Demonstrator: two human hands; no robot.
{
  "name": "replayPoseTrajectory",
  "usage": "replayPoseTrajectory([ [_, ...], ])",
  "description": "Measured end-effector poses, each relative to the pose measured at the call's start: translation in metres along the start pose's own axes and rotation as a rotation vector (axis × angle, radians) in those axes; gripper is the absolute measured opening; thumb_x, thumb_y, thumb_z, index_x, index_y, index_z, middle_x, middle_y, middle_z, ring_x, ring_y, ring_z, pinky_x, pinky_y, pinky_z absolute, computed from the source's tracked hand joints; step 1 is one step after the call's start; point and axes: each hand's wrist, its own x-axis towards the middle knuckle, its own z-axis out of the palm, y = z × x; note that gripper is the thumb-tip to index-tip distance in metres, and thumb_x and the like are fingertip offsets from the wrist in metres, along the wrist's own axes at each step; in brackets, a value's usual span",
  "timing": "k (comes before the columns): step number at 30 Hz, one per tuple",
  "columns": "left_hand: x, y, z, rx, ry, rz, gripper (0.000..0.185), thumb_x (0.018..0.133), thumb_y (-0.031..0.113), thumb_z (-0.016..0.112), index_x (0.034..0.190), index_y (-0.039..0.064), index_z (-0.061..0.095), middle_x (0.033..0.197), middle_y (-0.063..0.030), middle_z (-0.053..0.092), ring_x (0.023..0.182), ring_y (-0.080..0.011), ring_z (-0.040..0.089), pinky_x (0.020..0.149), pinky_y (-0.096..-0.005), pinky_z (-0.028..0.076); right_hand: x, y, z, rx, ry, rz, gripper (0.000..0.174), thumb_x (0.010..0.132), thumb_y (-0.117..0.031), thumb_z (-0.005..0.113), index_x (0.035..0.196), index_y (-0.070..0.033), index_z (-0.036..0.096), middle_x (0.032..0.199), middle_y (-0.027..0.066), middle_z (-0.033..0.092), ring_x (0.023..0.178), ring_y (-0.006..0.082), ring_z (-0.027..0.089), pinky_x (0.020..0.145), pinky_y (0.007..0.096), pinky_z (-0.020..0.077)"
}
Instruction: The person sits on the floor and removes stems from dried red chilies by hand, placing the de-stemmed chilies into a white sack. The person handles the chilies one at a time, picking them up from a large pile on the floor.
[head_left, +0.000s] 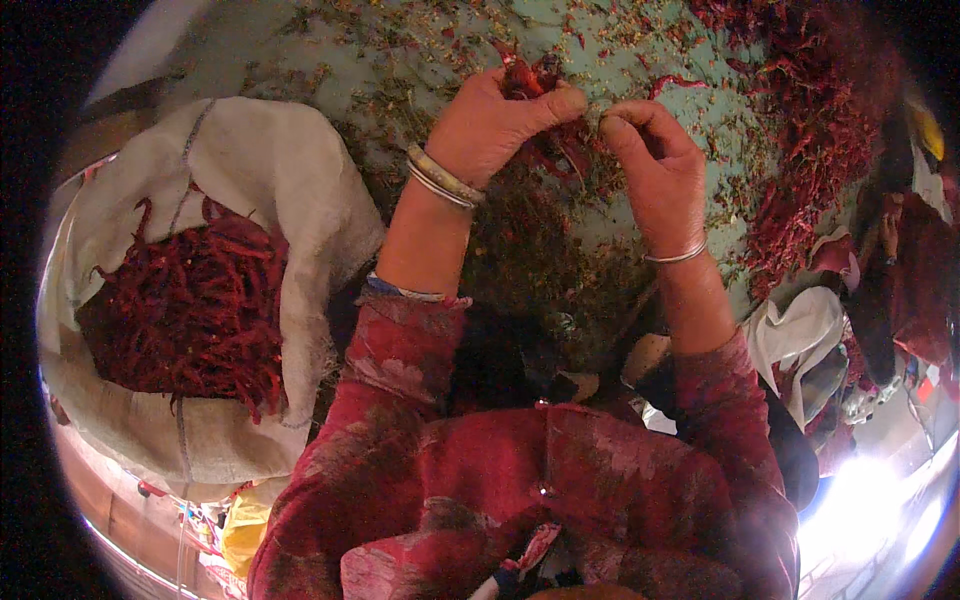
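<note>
My left hand (491, 124), with bangles at its wrist, is closed around a few dried red chillies (527, 78) whose ends stick out above the fingers. Just to its right, my right hand (660, 150) has its thumb and forefinger pinched together near the left thumb; whether a stem lies between them is too small to tell. Below and between the hands, more dark red chilli pieces (562, 154) show. A single dried chilli (679, 81) lies on the pale green surface (600, 67) behind the right hand.
An open woven sack (300, 165) of dried red chillies (202, 315) stands at the left. A large heap of red chillies (810, 150) spreads along the right. Stems, seeds and bits (397, 75) litter the surface. Cloth and bags (799, 322) lie at the lower right, near another person's hand (891, 225).
</note>
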Motion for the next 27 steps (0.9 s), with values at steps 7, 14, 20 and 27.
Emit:
replayPoseTrajectory([
  [7, 0.003, -0.008, 0.005, -0.097, -0.050, -0.047, 0.029, 0.073, 0.024, 0.076, 0.088, 0.002, 0.064, 0.079, -0.0012, 0.064, 0.068, -0.0093, 0.059, 0.063, -0.0241, 0.049, 0.000, 0.006, 0.009, 0.003, 0.001, -0.016, 0.007, 0.079, -0.005, 0.063, 0.085, 0.000, 0.063, 0.084, 0.0042, 0.061, 0.079, 0.0107, 0.056, 0.071, 0.0236, 0.0460],
  [14, 0.005, -0.008, -0.007, -0.081, 0.079, 0.042, 0.022, 0.070, 0.015, 0.074, 0.085, 0.002, 0.065, 0.079, -0.0033, 0.065, 0.072, -0.0114, 0.060, 0.068, -0.0258, 0.049, 0.002, 0.030, -0.016, -0.074, 0.026, 0.162, 0.011, 0.084, -0.009, 0.060, 0.091, -0.002, 0.065, 0.081, 0.0030, 0.064, 0.073, 0.0084, 0.056, 0.068, 0.0233, 0.0465],
  [20, 0.007, -0.009, -0.013, -0.177, 0.120, 0.139, 0.018, 0.075, 0.018, 0.064, 0.086, 0.003, 0.065, 0.079, -0.0042, 0.065, 0.067, -0.0126, 0.060, 0.060, -0.0240, 0.047, -0.004, 0.083, -0.026, -0.702, -0.049, 0.005, 0.015, 0.081, -0.014, 0.063, 0.095, -0.006, 0.064, 0.083, 0.0088, 0.064, 0.065, 0.0144, 0.059, 0.061, 0.0273, 0.0475],
  [27, 0.005, -0.005, -0.014, -0.251, 0.117, 0.057, 0.016, 0.077, 0.016, 0.064, 0.086, 0.003, 0.064, 0.080, -0.0038, 0.066, 0.068, -0.0118, 0.061, 0.057, -0.0222, 0.046, -0.001, 0.103, -0.011, -0.939, -0.048, -0.227, 0.019, 0.076, -0.013, 0.066, 0.094, -0.008, 0.062, 0.087, 0.0096, 0.062, 0.068, 0.0246, 0.060, 0.062, 0.0311, 0.0493],
])
